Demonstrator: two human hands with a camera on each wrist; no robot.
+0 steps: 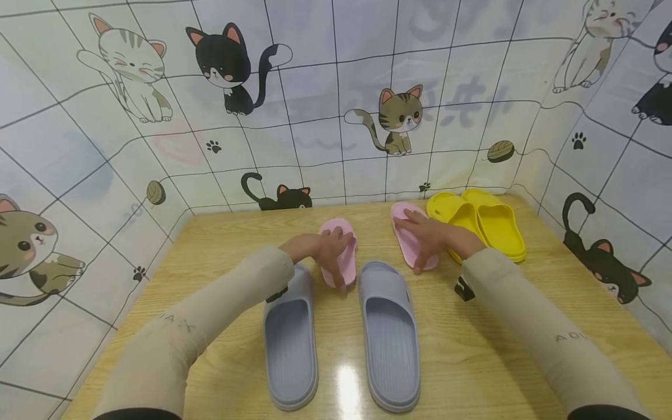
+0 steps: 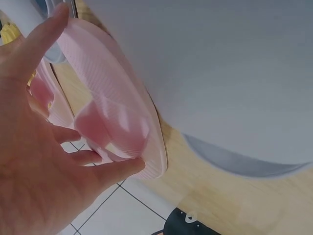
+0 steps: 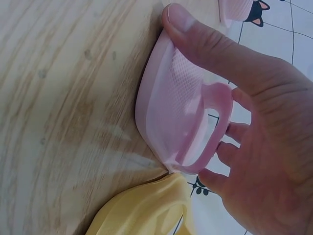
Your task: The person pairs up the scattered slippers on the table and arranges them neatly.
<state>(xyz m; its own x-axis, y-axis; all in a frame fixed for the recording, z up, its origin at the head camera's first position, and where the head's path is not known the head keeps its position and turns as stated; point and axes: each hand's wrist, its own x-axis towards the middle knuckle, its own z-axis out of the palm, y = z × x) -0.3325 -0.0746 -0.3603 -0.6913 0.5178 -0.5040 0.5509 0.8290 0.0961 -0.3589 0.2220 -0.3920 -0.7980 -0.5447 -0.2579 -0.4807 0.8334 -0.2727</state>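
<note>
In the head view two small pink slippers lie apart on a wooden surface. My left hand (image 1: 326, 249) is spread over the left pink slipper (image 1: 347, 265), its thumb towards the heel end. The left wrist view shows those fingertips by the strap of the pink slipper (image 2: 120, 93). Over the right pink slipper (image 1: 406, 248) spans my right hand (image 1: 427, 232). In the right wrist view its thumb is at the heel edge of that slipper (image 3: 168, 107), and its fingers lie by the strap. Neither hand is visibly closed round a slipper.
A larger grey slipper (image 1: 291, 350) and its mate (image 1: 391, 350) lie nearer to me, between the forearms. Yellow slippers (image 1: 501, 224) sit side by side at the back right, close to my right hand. A cat-printed wall covering (image 1: 315, 134) encloses the wooden surface (image 1: 231, 245).
</note>
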